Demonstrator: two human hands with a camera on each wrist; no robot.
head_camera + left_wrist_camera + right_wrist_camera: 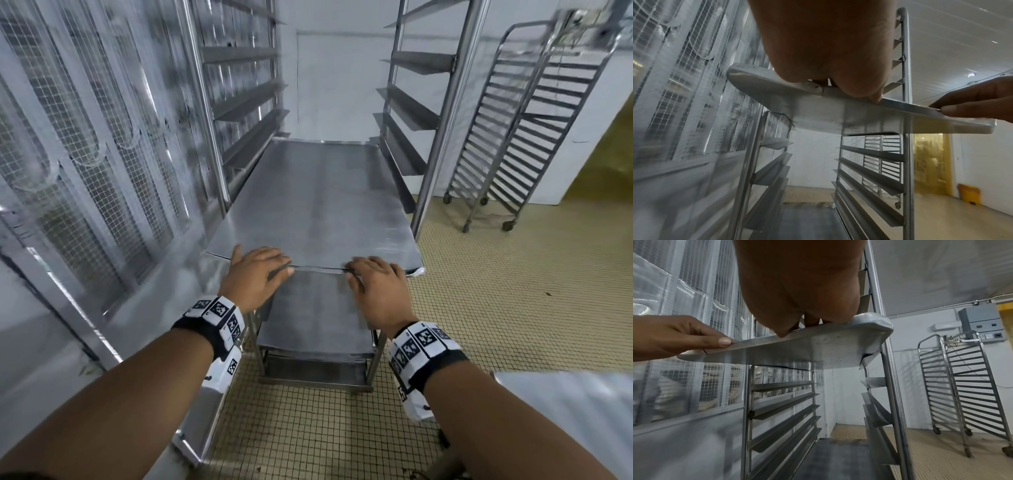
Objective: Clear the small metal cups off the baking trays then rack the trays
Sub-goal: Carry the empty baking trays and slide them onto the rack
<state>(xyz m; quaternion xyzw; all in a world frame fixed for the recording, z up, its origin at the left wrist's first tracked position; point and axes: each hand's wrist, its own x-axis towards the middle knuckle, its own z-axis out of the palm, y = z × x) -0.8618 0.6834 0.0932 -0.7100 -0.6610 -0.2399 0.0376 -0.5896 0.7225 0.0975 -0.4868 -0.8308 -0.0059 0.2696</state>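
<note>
A bare metal baking tray (315, 205) lies level on the runners of a tall steel rack (448, 120), its near end sticking out toward me. My left hand (257, 270) rests flat on the tray's near left edge, thumb against the rim. My right hand (376, 281) lies the same way on the near right edge. From below, the tray (838, 116) shows its underside, with the left hand (818, 48) above it and the right hand (978, 104) at its rim. No small metal cups are in view. Another tray (315, 318) sits low in the rack.
Empty angled runners (404, 116) line both sides of the rack above the tray. A wire-mesh panel (85, 137) stands close on the left. Two empty wheeled racks (520, 137) stand at the back right on the tiled floor (513, 291).
</note>
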